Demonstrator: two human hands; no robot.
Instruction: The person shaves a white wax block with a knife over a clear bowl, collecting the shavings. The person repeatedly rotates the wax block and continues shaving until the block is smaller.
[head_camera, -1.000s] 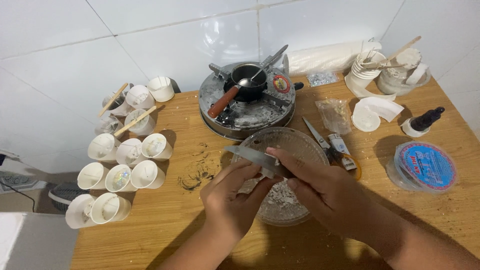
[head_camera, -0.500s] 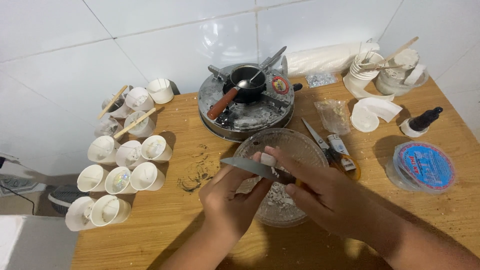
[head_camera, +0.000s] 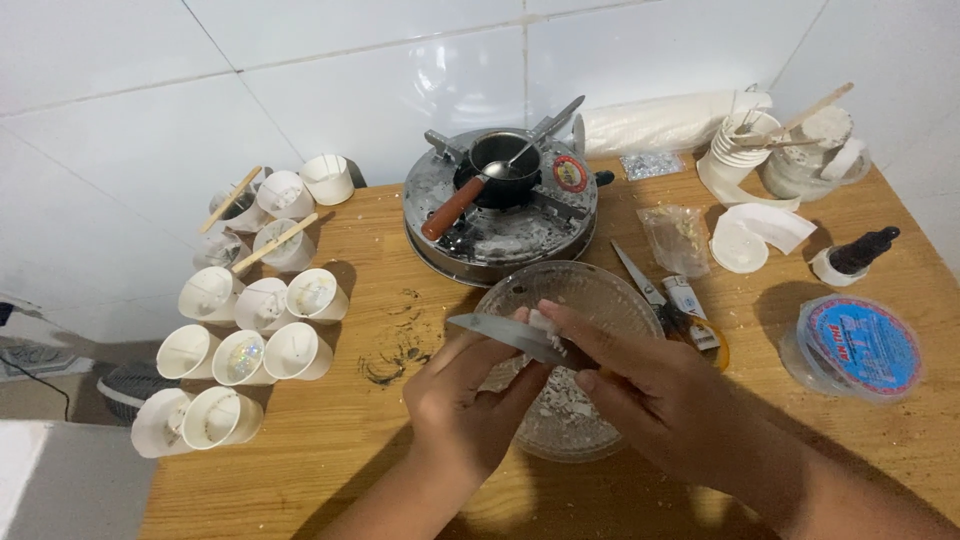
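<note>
— Both hands are seen over the glass bowl (head_camera: 590, 300): a knife (head_camera: 500, 332) is gripped in the right hand (head_camera: 660, 395), a white wax lump (head_camera: 543, 322) is pinched in the left hand (head_camera: 465, 400).

— Shaving appears underway; steady blade pressure is called for. Beyond, paper cups (head_camera: 255, 335) and a small stove (head_camera: 500, 215) are visible.
</note>
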